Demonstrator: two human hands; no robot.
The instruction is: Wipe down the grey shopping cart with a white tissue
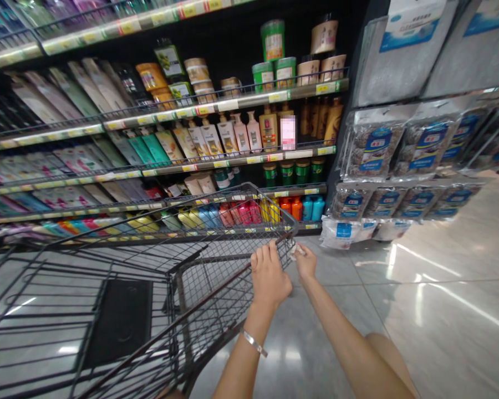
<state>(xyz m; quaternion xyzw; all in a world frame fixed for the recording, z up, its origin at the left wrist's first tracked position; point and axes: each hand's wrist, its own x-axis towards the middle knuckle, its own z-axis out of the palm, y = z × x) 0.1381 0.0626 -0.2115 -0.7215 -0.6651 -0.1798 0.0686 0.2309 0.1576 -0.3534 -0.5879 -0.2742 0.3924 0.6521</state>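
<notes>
My left hand is closed around the handle bar of a black wire shopping cart, and a thin bracelet sits on that wrist. My right hand is closed at the far end of the same bar, by the cart's corner, with a small crumpled white scrap pinched in its fingers. Inside the cart I see no goods, only a dark flat panel low down.
Store shelves with bottles, jars and boxed goods fill the wall beyond the cart. A hanging rack of bagged packets stands to the right. A glossy grey tiled floor stretches right and toward me.
</notes>
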